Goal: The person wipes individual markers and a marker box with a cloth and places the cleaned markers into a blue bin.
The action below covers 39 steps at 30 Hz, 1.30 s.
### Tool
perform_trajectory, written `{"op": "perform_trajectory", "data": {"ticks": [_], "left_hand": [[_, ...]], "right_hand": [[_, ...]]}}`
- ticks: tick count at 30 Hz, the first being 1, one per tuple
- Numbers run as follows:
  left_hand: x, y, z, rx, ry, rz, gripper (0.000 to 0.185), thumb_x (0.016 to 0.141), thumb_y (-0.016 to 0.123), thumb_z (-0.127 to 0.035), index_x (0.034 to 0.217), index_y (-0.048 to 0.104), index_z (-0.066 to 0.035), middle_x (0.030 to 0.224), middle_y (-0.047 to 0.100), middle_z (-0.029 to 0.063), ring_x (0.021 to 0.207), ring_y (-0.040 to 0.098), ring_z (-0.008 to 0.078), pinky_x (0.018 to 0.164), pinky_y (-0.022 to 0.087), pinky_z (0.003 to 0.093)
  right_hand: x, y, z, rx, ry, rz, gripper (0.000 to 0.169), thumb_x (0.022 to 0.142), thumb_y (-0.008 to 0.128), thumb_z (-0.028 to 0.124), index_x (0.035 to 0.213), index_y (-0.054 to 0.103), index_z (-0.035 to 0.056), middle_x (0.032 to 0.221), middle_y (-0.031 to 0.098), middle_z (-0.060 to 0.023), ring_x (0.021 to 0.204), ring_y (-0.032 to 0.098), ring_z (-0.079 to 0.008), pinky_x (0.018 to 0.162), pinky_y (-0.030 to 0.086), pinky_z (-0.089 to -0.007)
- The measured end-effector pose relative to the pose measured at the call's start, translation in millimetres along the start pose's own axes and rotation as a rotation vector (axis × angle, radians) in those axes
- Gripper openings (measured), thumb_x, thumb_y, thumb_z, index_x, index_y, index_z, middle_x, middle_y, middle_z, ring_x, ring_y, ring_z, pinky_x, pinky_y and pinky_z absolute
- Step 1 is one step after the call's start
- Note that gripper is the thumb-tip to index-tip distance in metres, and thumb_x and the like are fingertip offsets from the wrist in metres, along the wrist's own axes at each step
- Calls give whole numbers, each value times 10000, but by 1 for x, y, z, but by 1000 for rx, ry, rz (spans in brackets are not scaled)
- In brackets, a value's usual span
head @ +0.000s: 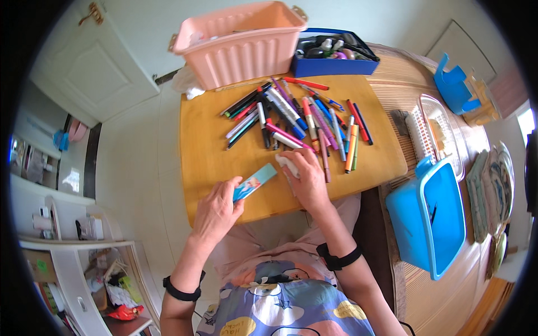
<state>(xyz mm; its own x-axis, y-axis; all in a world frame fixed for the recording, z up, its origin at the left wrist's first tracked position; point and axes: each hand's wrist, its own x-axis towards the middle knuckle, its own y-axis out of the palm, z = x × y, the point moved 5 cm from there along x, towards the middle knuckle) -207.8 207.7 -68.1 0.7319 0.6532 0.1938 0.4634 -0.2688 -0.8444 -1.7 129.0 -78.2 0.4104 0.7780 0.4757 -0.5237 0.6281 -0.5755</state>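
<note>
My left hand (218, 208) grips one end of a flat turquoise case (254, 182) with a printed picture, held over the front of a yellow wooden table (206, 164). A crumpled white tissue or cloth (288, 164) is pinched in my right hand (307, 180), to the right of the case and apart from it. Just beyond both hands lies a loose pile of markers and pens (290, 113) in many colours. Several more markers, among them an orange one (352, 149), lie at the pile's right side, close to my right hand.
A pink plastic bin (243, 56) and a blue box (336, 67) of bottles stand at the table's far edge. To the right, a blue plastic basket (405, 222), a white basket (420, 130) and folded cloths (489, 189) rest on a mat-covered surface. Open shelves (80, 269) are at left.
</note>
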Motion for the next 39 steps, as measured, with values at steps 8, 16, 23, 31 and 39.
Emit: {"op": "perform_trajectory", "data": {"ticks": [8,16,23,31,39], "left_hand": [[-29,5,17,-195,-131,-295,491,643,852,-52,1083,634,-25,1074,600,85,1037,568,308,863,503,405],[-30,7,26,-333,-126,-345,363,621,830,18,934,649,-16,1019,596,80,934,577,286,785,496,385],[-30,3,27,-391,-114,-289,369,644,816,22,954,623,-32,1020,600,82,923,582,291,781,497,395],[-23,-14,22,-391,-170,-335,417,692,828,-33,1049,613,-21,1169,599,96,987,589,309,838,502,408],[-24,7,22,-404,-124,-367,346,699,812,13,989,635,-52,1054,682,77,979,631,283,863,507,389]], "right_hand": [[-14,19,77,-15,-158,143,461,699,673,-48,1146,687,67,1102,623,-133,1030,616,-314,887,521,-393],[7,17,47,-271,-101,169,419,691,648,-119,1049,740,80,1030,650,-117,942,614,-310,798,535,-389],[-17,47,80,-71,-275,369,437,667,649,-62,1074,744,68,1095,667,-122,988,618,-300,836,529,-416],[-7,3,30,-247,45,130,469,706,655,-163,1102,713,83,1103,623,-125,1022,625,-335,863,515,-391],[-11,-4,23,-127,98,25,393,770,673,-114,1124,685,58,1107,625,-125,1030,631,-304,873,513,-377]]}}
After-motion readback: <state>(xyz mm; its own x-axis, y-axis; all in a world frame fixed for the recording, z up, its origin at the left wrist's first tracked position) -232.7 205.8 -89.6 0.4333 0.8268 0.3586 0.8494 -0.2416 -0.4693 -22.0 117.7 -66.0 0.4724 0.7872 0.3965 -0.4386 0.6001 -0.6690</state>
